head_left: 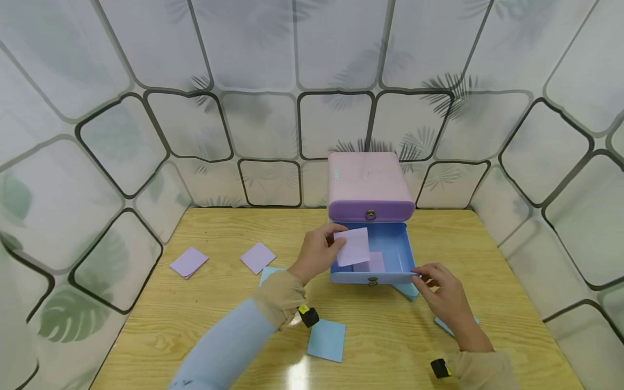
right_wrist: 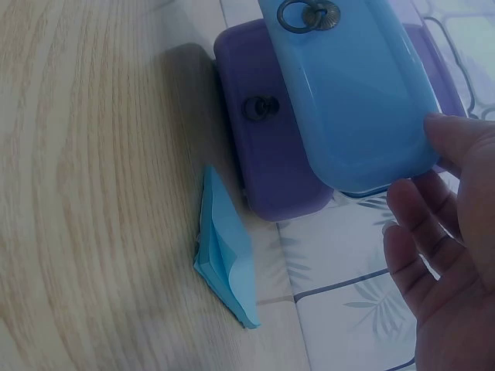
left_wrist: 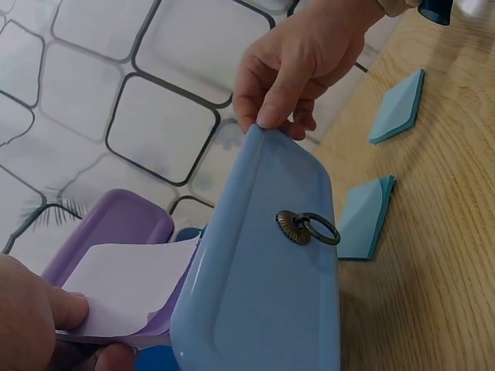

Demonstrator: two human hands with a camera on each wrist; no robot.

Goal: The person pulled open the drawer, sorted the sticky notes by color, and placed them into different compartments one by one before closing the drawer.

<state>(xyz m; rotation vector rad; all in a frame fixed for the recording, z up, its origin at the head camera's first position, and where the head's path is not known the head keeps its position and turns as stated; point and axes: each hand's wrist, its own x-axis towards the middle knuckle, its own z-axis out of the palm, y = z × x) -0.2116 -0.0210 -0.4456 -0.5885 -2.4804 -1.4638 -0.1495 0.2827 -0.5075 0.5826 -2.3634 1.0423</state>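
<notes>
My left hand [head_left: 317, 250] pinches a lilac sticky-note pad [head_left: 353, 246] between thumb and fingers, above a pulled-out blue drawer [head_left: 396, 246]. Inside that drawer lies another lilac pad [head_left: 376, 262], partly covered by the held one. The left wrist view shows the held lilac pad [left_wrist: 131, 286] close behind the blue drawer front [left_wrist: 263, 255], which carries a bronze ring pull [left_wrist: 305, 228]. At the drawer's front right corner, my right hand [head_left: 441, 292] grips the rim, thumb on one side and fingertips on the other [right_wrist: 456, 224].
The drawer cabinet [head_left: 370, 179] has a purple drawer above and another purple drawer [right_wrist: 271, 147] below the blue one. Two lilac pads [head_left: 189, 262] [head_left: 258, 258] lie on the wooden table [head_left: 219, 314] at left. Several blue pads [head_left: 326, 340] lie around the cabinet's front. Patterned walls enclose the table.
</notes>
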